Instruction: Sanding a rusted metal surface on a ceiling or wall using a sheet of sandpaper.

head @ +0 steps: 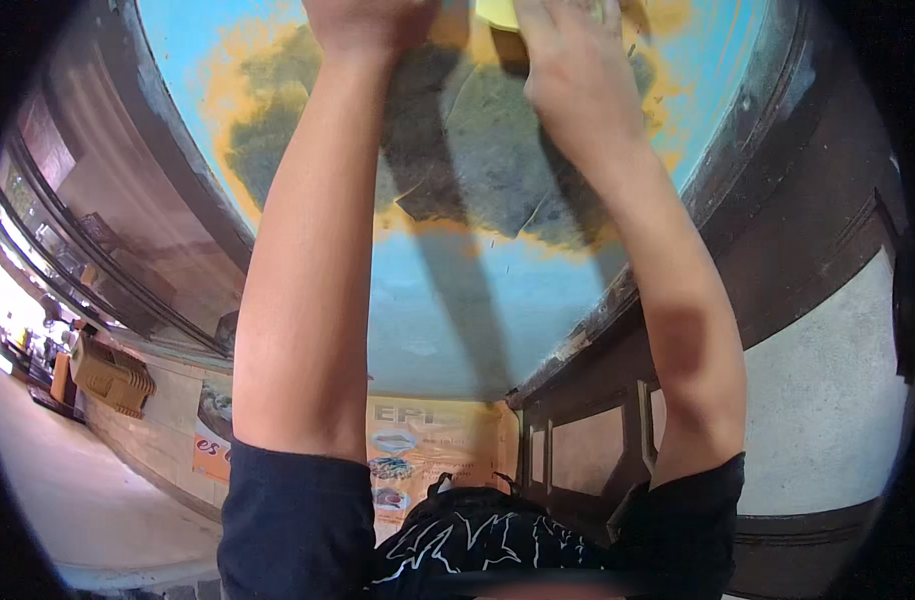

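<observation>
A blue painted surface (427, 300) lies before me, with a large worn grey patch (495, 150) ringed in orange. My right hand (581, 82) is over the patch's far right part, its fingers on a yellow object (498, 13) that the picture's top edge cuts off. What kind of object it is, I cannot tell. My left hand (375, 22) is at the top edge, left of the yellow object. Its fingers are mostly out of frame, so I cannot see whether it holds anything. Shadows of both arms fall across the patch and the blue paint.
Dark frame edges (735, 142) border the blue surface. A printed banner (442, 450) with food pictures and writing shows beyond its near end. Brown panelled woodwork (585, 450) stands at right. At left are a window frame (104, 247), a beige slatted object (112, 375) and pale flooring (89, 480).
</observation>
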A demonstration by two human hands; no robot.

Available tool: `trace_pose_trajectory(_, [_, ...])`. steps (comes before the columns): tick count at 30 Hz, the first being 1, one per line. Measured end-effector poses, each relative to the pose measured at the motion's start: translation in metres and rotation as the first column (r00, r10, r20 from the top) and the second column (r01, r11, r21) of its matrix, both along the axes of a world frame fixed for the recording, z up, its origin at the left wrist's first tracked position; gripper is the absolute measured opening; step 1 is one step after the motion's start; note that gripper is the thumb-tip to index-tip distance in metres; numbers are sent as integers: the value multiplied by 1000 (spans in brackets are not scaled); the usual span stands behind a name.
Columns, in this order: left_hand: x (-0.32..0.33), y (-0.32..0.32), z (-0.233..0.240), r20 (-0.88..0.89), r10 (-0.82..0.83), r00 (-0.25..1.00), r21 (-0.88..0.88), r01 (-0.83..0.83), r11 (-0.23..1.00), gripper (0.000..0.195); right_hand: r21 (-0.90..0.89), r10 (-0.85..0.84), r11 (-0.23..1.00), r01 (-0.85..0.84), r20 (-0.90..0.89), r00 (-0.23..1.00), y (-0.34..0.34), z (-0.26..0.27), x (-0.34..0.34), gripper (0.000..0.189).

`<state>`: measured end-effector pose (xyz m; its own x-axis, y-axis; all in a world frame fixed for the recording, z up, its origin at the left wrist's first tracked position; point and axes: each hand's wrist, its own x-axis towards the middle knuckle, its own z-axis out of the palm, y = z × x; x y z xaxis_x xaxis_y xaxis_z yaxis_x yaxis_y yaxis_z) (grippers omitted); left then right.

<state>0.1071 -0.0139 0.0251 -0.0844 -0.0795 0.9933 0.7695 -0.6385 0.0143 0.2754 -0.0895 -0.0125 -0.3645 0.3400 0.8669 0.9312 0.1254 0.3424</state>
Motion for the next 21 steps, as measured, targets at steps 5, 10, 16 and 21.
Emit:
trace_pose_trajectory(5, [-12,5,-19,7,-27,1000,53,26,998,51,97,60,994,-56,-44,997,-1,-20,9,64])
trace_pose_trajectory(10, [-18,-4,-10,-5,23,1000,-29,-23,999,51,-45,-21,999,19,-39,999,-2,-46,-10,64])
trace_pose_trajectory(16, [-20,-13,0,5,20,1000,38,-21,999,51,55,40,998,-38,-44,998,-12,5,-24,64])
trace_pose_trajectory(21, [-29,-20,-8,7,34,999,23,-34,999,50,48,43,998,-39,-85,995,-26,-17,-10,61])
